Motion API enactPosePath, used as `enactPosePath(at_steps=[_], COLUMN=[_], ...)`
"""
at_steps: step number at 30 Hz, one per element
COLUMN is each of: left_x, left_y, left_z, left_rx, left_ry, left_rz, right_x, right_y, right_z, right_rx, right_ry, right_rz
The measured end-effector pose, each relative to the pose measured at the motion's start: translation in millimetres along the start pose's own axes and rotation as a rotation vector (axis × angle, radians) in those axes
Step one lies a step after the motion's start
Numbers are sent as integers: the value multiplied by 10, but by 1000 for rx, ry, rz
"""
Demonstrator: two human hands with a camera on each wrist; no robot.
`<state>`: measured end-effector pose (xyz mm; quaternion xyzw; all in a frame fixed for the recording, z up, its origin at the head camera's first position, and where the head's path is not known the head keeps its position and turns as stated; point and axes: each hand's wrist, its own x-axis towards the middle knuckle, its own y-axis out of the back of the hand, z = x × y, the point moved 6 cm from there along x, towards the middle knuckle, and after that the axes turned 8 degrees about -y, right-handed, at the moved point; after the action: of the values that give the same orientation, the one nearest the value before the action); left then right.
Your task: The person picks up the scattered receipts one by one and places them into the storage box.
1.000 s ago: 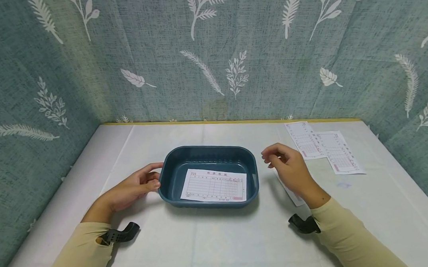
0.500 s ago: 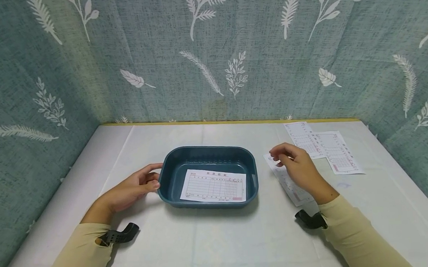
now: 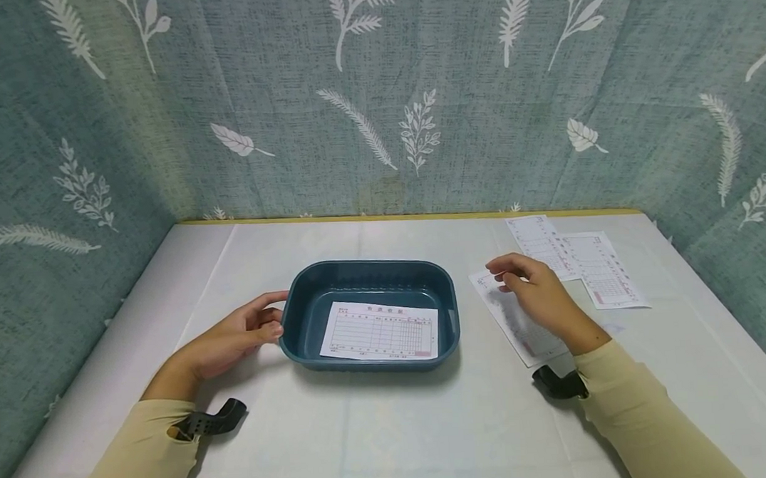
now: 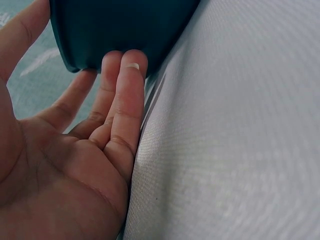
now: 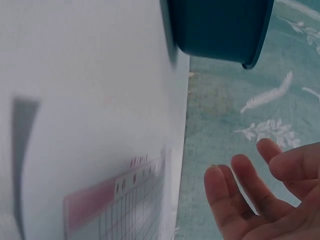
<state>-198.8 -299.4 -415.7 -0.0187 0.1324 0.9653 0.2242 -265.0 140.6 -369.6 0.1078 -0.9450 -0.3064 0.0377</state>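
Note:
A dark teal plastic tray (image 3: 371,368) stands mid-table with one printed receipt slip (image 3: 380,330) lying flat in it. My left hand (image 3: 230,340) is at the tray's left end, its index finger and thumb reaching the rim. In the left wrist view, relaxed fingers (image 4: 129,95) rest against the tray's outer end wall (image 4: 120,25). To the right of the tray, my right hand (image 3: 531,289) hovers over another slip (image 3: 511,319) on the table, partly hiding it. Nothing lies between the loosely bent right fingers (image 5: 216,185).
Two more slips, one (image 3: 540,243) slightly under or against the other (image 3: 606,275), lie at the table's back right. Behind the white tabletop (image 3: 391,431) hangs a leaf-patterned green cloth (image 3: 273,80). A black wrist strap piece (image 3: 220,419) juts from the left sleeve.
My right hand has moved right, away from the tray, baring more of the slip beneath it. The left hand and tray keep their places; the head view shifts slightly.

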Motion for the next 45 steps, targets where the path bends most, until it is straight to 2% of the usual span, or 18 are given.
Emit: enactPosePath(at_steps=[8,23,33,45], left_x=[-12,4,18,26], left_y=[8,1,-2,-8], left_z=[11,-7,-11,-22], left_rx=[3,39,43,43], left_ry=[-2,24,28,19], left_rz=[6,14,11,13], right_x=[32,39,54,45], right_y=[55,69,41,11], right_z=[54,170,284,315], right_rx=[-104,-232,-296,-360], right_ry=[-31,-6,-76,-128], right_rz=[10,-9,-82,-106])
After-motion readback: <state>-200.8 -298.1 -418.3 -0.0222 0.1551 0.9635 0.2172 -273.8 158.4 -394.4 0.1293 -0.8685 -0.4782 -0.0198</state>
